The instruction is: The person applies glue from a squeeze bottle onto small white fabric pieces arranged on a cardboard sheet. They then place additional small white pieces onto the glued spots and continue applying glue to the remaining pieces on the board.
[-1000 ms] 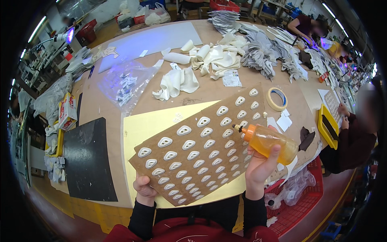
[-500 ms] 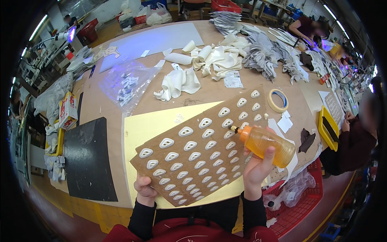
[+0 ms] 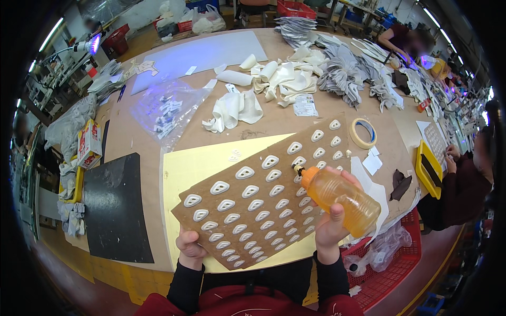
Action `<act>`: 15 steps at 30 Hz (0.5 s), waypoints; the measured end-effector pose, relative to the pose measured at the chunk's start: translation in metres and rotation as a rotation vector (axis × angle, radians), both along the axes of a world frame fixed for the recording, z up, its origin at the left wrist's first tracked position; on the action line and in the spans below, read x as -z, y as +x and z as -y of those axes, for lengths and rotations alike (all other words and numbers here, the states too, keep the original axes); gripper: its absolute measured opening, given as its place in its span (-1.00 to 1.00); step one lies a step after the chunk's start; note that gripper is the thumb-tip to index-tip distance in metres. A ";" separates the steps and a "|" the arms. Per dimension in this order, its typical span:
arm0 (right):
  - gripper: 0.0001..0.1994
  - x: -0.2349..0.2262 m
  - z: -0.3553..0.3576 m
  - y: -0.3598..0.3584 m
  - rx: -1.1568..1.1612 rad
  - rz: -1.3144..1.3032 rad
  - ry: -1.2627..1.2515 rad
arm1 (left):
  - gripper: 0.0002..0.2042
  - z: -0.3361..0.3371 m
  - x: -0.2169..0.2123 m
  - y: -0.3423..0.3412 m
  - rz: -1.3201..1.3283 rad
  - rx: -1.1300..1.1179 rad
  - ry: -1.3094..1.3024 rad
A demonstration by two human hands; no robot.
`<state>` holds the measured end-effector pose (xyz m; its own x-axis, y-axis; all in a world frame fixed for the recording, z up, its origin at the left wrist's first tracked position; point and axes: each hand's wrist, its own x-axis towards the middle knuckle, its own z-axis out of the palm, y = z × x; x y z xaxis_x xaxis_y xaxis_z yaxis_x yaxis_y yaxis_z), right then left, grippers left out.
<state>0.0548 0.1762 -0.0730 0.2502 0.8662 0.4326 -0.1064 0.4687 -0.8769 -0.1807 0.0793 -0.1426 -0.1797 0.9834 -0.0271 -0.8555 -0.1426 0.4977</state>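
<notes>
My left hand (image 3: pixel 191 244) grips the lower left edge of a brown board (image 3: pixel 211 181), its thumb on top. Rows of small white oval pieces with two holes (image 3: pixel 245 173) cover the board, which lies tilted over a yellow sheet (image 3: pixel 182 158). My right hand (image 3: pixel 332 224) is wrapped round an orange-capped squeeze bottle (image 3: pixel 345 200) of amber liquid. The bottle leans nozzle-down to the left, its dark tip at one of the white pieces in an upper row. Whether the tip touches that piece, I cannot tell.
A tape roll (image 3: pixel 362 132) lies right of the board. Cream fabric pieces (image 3: pixel 234 110) and grey stacks (image 3: pixel 342 68) are farther back. At left lies a black board (image 3: pixel 118 208); a red crate (image 3: pixel 392 274) stands at lower right. A co-worker (image 3: pixel 469 174) sits at right.
The bottle in my right hand has shifted slightly left, bringing its tip from beside a white piece to that piece. The board has barely moved, and my left hand stays on its edge.
</notes>
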 end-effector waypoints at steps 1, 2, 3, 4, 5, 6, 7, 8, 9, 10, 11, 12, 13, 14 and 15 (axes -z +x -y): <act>-0.30 -0.003 -0.001 -0.002 0.004 0.002 0.007 | -0.25 0.000 0.000 0.000 -0.001 0.000 0.000; -0.31 -0.006 -0.001 -0.004 0.007 0.004 0.014 | -0.25 0.001 0.000 -0.001 -0.002 -0.001 0.000; -0.31 -0.008 -0.001 -0.003 -0.025 -0.005 0.004 | -0.25 0.001 0.000 -0.001 -0.004 -0.001 0.000; -0.31 -0.010 -0.001 -0.001 -0.056 -0.014 -0.007 | -0.25 0.001 0.000 -0.001 -0.006 -0.002 0.001; -0.30 -0.012 -0.001 0.001 -0.087 -0.022 -0.017 | -0.25 0.001 0.000 -0.001 -0.009 -0.004 0.002; -0.31 -0.013 -0.001 0.001 -0.086 -0.024 -0.022 | -0.25 0.000 -0.001 -0.001 -0.011 -0.005 0.002; -0.32 -0.014 -0.002 0.002 -0.086 -0.026 -0.028 | -0.25 0.000 -0.001 -0.001 -0.013 -0.008 0.000; -0.32 -0.014 -0.004 0.002 -0.085 -0.029 -0.033 | -0.25 0.000 -0.002 0.000 -0.015 -0.011 -0.003; -0.35 -0.014 -0.006 0.003 -0.044 0.016 -0.008 | -0.25 -0.001 -0.003 0.001 -0.016 -0.014 -0.005; -0.36 -0.012 -0.009 0.004 -0.002 0.059 0.017 | -0.25 -0.001 -0.003 0.001 -0.019 -0.013 -0.006; -0.38 -0.011 -0.011 0.004 0.041 0.103 0.041 | -0.25 -0.001 -0.003 0.001 -0.021 -0.012 -0.007; -0.39 -0.009 -0.012 0.005 0.050 0.102 0.048 | -0.25 -0.001 -0.004 0.001 -0.024 -0.011 -0.008; -0.39 -0.008 -0.013 0.006 0.060 0.102 0.054 | -0.25 -0.001 -0.003 0.001 -0.022 -0.009 -0.006; -0.39 -0.007 -0.014 0.007 0.066 0.106 0.055 | -0.25 -0.002 -0.002 0.001 -0.020 -0.008 -0.004; -0.40 -0.007 -0.014 0.008 0.073 0.110 0.055 | -0.25 -0.002 -0.001 0.002 -0.018 -0.007 -0.002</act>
